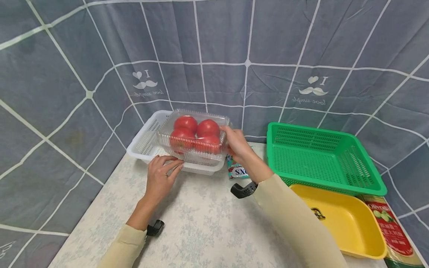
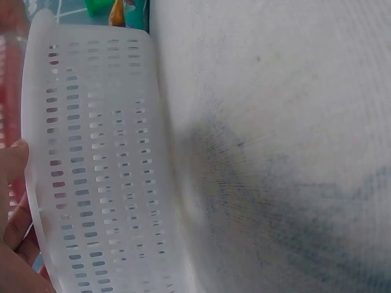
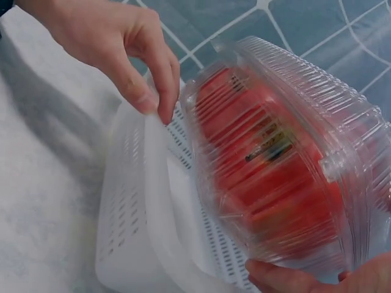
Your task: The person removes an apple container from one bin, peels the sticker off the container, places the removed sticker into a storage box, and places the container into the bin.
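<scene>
A clear plastic clamshell box (image 1: 201, 153) of several red tomatoes (image 1: 208, 128) is tilted over the white perforated basket (image 1: 204, 169). My right hand (image 1: 238, 143) grips the box by its right end; in the right wrist view its fingers (image 3: 284, 278) show at the box's lower edge. At the basket's near side, my left hand (image 1: 161, 178) pinches the rim between thumb and fingers. The left wrist view shows the basket's slotted side wall (image 2: 104, 159) close up. Part of the basket's inside is hidden behind the box.
A green perforated basket (image 1: 311, 156) stands to the right. In front of it is a yellow tray (image 1: 348, 219), with a red and green printed package (image 1: 390, 227) beside it. Behind my right wrist lies a small teal packet (image 1: 236, 169). A grey checked curtain (image 1: 224, 41) hangs behind the table.
</scene>
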`<state>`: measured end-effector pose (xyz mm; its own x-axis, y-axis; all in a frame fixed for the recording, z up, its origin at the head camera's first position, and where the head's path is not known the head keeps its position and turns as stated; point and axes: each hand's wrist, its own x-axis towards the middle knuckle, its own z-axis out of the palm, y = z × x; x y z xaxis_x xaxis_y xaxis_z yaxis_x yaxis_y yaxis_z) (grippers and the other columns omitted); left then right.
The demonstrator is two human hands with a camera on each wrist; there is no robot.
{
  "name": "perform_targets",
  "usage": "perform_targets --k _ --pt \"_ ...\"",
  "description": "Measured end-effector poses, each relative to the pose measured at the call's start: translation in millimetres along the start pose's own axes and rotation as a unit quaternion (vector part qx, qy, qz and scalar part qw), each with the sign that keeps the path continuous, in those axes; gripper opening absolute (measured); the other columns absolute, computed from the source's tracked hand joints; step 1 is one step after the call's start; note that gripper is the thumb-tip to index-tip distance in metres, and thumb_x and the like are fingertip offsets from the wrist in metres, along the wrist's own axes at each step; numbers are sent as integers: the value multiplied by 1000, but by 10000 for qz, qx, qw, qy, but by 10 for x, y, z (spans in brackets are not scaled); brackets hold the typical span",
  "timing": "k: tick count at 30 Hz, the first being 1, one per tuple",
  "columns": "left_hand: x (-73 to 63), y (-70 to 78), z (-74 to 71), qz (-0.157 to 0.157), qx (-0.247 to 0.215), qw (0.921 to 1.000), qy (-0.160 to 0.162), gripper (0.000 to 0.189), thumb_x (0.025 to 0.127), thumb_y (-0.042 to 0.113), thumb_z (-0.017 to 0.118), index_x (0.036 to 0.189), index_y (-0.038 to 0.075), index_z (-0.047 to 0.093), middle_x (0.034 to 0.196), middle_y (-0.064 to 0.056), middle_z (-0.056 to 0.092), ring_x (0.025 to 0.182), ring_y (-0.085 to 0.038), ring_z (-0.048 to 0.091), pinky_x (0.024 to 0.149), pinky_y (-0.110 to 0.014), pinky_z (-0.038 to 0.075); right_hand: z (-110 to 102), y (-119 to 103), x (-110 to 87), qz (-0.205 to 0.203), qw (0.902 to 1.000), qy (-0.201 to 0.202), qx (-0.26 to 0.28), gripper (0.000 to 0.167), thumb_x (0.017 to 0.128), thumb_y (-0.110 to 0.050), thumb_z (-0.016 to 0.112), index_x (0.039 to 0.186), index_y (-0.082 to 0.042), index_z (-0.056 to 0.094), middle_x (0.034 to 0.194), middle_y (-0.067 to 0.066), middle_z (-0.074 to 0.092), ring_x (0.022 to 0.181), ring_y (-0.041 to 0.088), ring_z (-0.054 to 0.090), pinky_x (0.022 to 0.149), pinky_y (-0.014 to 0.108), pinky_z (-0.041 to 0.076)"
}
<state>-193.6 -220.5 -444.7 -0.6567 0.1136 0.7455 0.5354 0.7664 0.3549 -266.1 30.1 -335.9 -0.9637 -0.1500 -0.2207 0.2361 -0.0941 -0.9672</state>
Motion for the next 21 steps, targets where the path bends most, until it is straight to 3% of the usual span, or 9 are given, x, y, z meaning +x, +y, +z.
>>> perform_targets --k 3,7,9,11,14,18,21 --pt "-7 8 4 -8 5 10000 -1 16 79 17 80 95 14 78 98 -3 66 98 -29 56 96 -55 32 78 20 88 52 9999 91 27 32 93 -33 57 95 -1 60 78 5 53 56 11 52 58 25 50" --pt "-20 11 4 -26 -8 10000 -8 15 80 19 79 95 15 78 99 -3 66 100 -28 56 100 -57 29 176 47 182 83 9997 183 112 42 93 -32 56 113 4 56 97 12 58 65 14 61 64 29 55" --pt "-22 12 1 -19 5 10000 -34 15 81 19 78 96 15 78 99 -2 66 101 -27 56 101 -57 27 226 61 215 94 9997 198 137 55 94 -31 55 129 8 40 103 15 57 67 15 62 65 29 55" --pt "-21 11 -1 -14 14 10000 -59 15 82 19 78 97 16 78 99 -2 66 101 -27 56 102 -57 27 281 74 238 116 9996 248 81 73 94 -31 54 143 7 15 108 16 54 70 16 62 67 30 55" --pt "-13 7 2 -16 22 10000 -64 16 81 18 78 96 16 78 98 -1 66 100 -26 56 103 -56 27 373 106 268 117 9993 344 -105 87 95 -31 52 145 5 -9 118 18 46 83 19 58 72 30 53" --pt "-5 9 11 -55 -2 10000 -2 16 79 17 79 95 15 78 98 -2 66 99 -27 56 101 -56 29 495 177 314 114 9979 541 -331 82 95 -31 52 144 9 -1 130 22 38 102 23 48 78 30 49" --pt "-9 20 21 -58 -34 10000 12 17 78 16 80 95 15 78 98 -3 66 99 -28 56 99 -57 30 556 241 339 154 9969 682 -354 77 96 -29 51 142 9 3 133 24 37 107 27 47 77 32 48"
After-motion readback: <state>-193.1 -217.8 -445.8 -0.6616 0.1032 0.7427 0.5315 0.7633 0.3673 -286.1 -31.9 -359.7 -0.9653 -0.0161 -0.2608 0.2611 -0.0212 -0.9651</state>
